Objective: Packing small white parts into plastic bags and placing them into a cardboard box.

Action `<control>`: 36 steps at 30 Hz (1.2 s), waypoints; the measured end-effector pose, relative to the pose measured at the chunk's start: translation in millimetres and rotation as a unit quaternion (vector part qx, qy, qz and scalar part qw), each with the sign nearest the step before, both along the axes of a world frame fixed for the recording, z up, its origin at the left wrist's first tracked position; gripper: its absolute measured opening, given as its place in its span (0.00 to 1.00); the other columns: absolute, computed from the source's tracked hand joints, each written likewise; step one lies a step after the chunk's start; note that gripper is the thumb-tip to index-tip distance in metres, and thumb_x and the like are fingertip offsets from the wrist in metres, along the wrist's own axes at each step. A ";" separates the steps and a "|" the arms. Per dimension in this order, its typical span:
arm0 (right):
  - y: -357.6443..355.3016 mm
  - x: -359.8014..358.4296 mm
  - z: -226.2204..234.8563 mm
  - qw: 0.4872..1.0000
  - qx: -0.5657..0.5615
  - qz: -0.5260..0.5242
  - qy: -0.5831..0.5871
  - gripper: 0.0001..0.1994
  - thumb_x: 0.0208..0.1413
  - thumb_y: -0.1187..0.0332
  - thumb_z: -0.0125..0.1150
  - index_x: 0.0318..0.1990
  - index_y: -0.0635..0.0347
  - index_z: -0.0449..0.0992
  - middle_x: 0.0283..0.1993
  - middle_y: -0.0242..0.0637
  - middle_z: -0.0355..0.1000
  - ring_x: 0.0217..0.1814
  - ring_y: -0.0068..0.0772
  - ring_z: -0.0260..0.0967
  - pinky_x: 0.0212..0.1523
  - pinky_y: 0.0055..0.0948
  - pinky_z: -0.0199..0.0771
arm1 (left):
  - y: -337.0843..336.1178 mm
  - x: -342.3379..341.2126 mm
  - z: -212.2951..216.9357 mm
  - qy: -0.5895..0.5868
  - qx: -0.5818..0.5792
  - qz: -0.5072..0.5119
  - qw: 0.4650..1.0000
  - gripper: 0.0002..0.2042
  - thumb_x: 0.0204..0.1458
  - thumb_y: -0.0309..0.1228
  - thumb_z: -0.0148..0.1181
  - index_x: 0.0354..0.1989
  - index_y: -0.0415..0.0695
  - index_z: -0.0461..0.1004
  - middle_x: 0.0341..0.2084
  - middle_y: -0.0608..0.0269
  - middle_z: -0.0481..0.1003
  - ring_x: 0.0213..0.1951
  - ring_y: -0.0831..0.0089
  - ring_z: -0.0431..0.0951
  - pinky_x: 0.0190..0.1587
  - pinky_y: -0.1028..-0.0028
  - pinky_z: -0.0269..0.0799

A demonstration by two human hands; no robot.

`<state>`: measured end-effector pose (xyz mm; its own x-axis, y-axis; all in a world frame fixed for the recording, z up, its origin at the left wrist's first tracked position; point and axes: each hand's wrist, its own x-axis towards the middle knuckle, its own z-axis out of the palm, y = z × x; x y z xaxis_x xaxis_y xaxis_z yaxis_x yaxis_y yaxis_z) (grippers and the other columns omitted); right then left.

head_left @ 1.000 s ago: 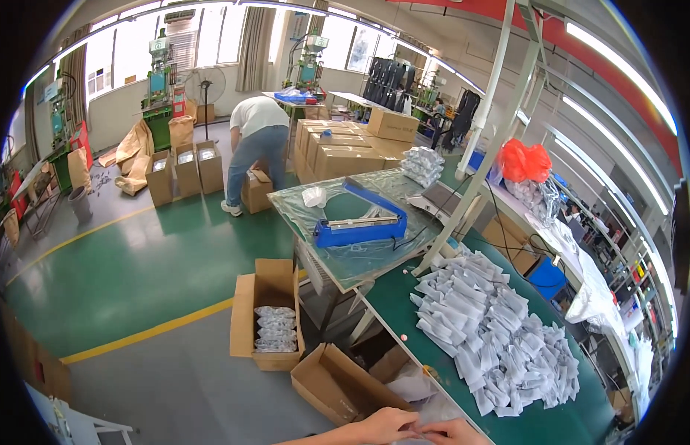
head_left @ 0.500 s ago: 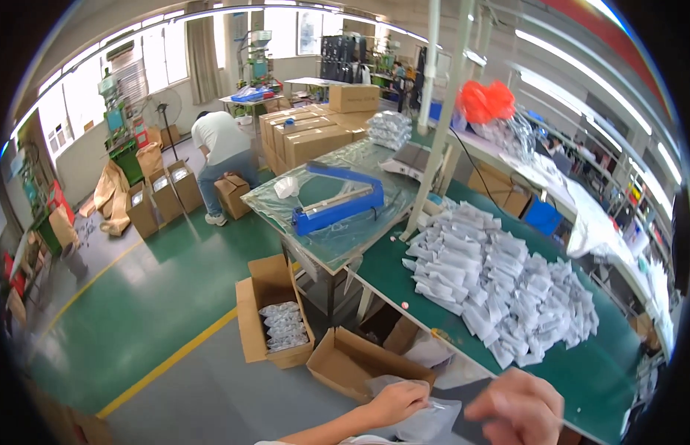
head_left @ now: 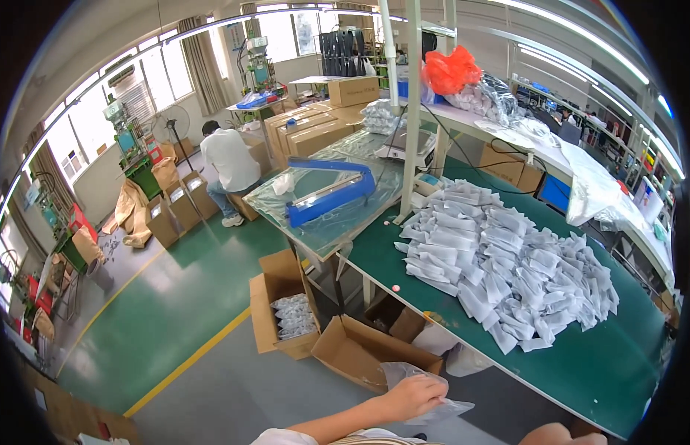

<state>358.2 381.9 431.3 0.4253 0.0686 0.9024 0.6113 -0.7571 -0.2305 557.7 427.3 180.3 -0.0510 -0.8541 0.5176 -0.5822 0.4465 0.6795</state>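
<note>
My left hand [head_left: 417, 397] is closed on a clear plastic bag [head_left: 449, 409], which sticks out on both sides of the fingers. Hand and bag are over the near side of an open cardboard box [head_left: 350, 354] on the floor. At the lower right rim only the top of my right hand [head_left: 561, 435] shows, by the table's near edge; its fingers are out of sight. Beyond it, a wide heap of small whitish packets [head_left: 500, 271] covers much of the green table [head_left: 552, 386].
A blue bag sealer [head_left: 331, 196] stands on a plastic-covered table at the left. On the floor, another open carton [head_left: 267, 315] contains clear packets. A person [head_left: 230, 167] sits by cartons farther back. A white post [head_left: 417, 111] rises from the table; a red plastic bag [head_left: 450, 70] lies on the shelf.
My right hand has dropped down and away from the bag toward the lower edge. My left hand still grips the bag. The person at the back has gone from bending over to sitting more upright.
</note>
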 end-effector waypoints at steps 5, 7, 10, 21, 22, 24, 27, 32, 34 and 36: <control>-87.5 -28.5 -101.3 0.914 0.066 -0.207 0.341 0.20 0.40 0.61 0.74 0.38 0.63 0.77 0.36 0.42 0.75 0.38 0.40 0.74 0.38 0.32 0.72 | -30.0 -43.5 13.9 0.025 0.000 0.017 1.000 0.08 0.49 0.31 0.61 0.28 0.43 0.67 0.24 0.57 0.71 0.31 0.56 0.73 0.35 0.62 0.68; -101.4 -55.6 -152.6 0.890 0.094 -0.243 0.374 0.16 0.44 0.62 0.71 0.38 0.62 0.77 0.39 0.42 0.75 0.39 0.42 0.74 0.43 0.33 0.73 | -44.3 -67.8 29.0 0.034 0.017 0.028 0.999 0.09 0.48 0.31 0.61 0.27 0.43 0.67 0.23 0.57 0.71 0.30 0.56 0.73 0.34 0.62 0.68; -115.6 -103.9 -191.3 0.848 0.193 -0.227 0.438 0.15 0.47 0.62 0.70 0.35 0.64 0.77 0.32 0.38 0.75 0.34 0.33 0.74 0.38 0.28 0.73 | -66.8 -101.1 36.6 0.028 0.022 0.029 0.999 0.09 0.47 0.30 0.63 0.26 0.43 0.68 0.22 0.58 0.71 0.28 0.59 0.73 0.32 0.64 0.68; -183.5 -202.1 -233.7 0.688 0.611 -0.231 0.316 0.11 0.54 0.65 0.64 0.25 0.59 0.71 0.20 0.24 0.66 0.22 0.13 0.59 0.23 0.18 0.57 | -126.1 -207.6 43.6 0.127 0.112 0.102 0.980 0.07 0.48 0.27 0.66 0.29 0.39 0.72 0.20 0.64 0.72 0.23 0.76 0.72 0.29 0.78 0.70; -184.4 -206.7 -239.1 0.687 0.642 -0.214 0.265 0.11 0.55 0.64 0.64 0.28 0.61 0.73 0.21 0.24 0.66 0.22 0.12 0.58 0.23 0.17 0.55 | -125.4 -218.5 41.5 0.145 0.171 0.053 0.973 0.07 0.48 0.27 0.66 0.30 0.39 0.73 0.20 0.65 0.72 0.23 0.78 0.72 0.29 0.79 0.69; -182.4 -210.5 -242.0 0.670 0.681 -0.200 0.220 0.10 0.56 0.65 0.62 0.30 0.61 0.73 0.22 0.24 0.66 0.23 0.12 0.58 0.24 0.16 0.55 | -130.1 -234.4 34.7 0.159 0.235 -0.007 0.959 0.08 0.49 0.27 0.66 0.30 0.39 0.73 0.20 0.66 0.72 0.23 0.80 0.72 0.29 0.80 0.69; -187.8 -221.7 -242.4 0.641 0.738 -0.162 0.133 0.08 0.57 0.67 0.60 0.32 0.63 0.74 0.24 0.24 0.66 0.26 0.12 0.58 0.26 0.15 0.55 | -147.3 -251.2 18.0 0.152 0.269 -0.042 0.950 0.13 0.46 0.29 0.69 0.37 0.40 0.73 0.29 0.64 0.74 0.29 0.79 0.73 0.33 0.77 0.70; -214.7 -261.4 -223.9 0.676 0.705 -0.113 0.184 0.07 0.58 0.69 0.57 0.35 0.65 0.77 0.29 0.27 0.71 0.28 0.11 0.60 0.29 0.14 0.58 | -226.5 -217.1 -22.0 0.136 0.029 0.100 0.985 0.29 0.41 0.33 0.72 0.52 0.40 0.67 0.50 0.58 0.68 0.51 0.68 0.70 0.52 0.69 0.65; -228.0 -272.1 -216.5 0.698 0.660 -0.100 0.260 0.07 0.57 0.70 0.58 0.36 0.65 0.78 0.30 0.27 0.73 0.28 0.11 0.60 0.29 0.15 0.58 | -276.2 -216.8 -30.0 0.210 0.034 0.020 0.977 0.29 0.42 0.34 0.71 0.52 0.38 0.66 0.50 0.57 0.69 0.50 0.69 0.70 0.52 0.72 0.65; -246.6 -276.7 -215.9 0.701 0.646 -0.093 0.287 0.07 0.57 0.70 0.58 0.36 0.65 0.79 0.30 0.27 0.74 0.28 0.11 0.60 0.29 0.15 0.58 | -309.5 -219.5 -27.9 0.281 0.036 -0.052 0.958 0.29 0.44 0.35 0.70 0.52 0.36 0.65 0.49 0.56 0.70 0.48 0.69 0.71 0.51 0.74 0.65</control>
<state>81.5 135.4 215.4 0.6378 -0.7526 -0.1639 0.0550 0.2567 -0.9649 338.2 117.8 152.3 0.1314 -0.8938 0.4288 -0.0699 0.4231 0.9034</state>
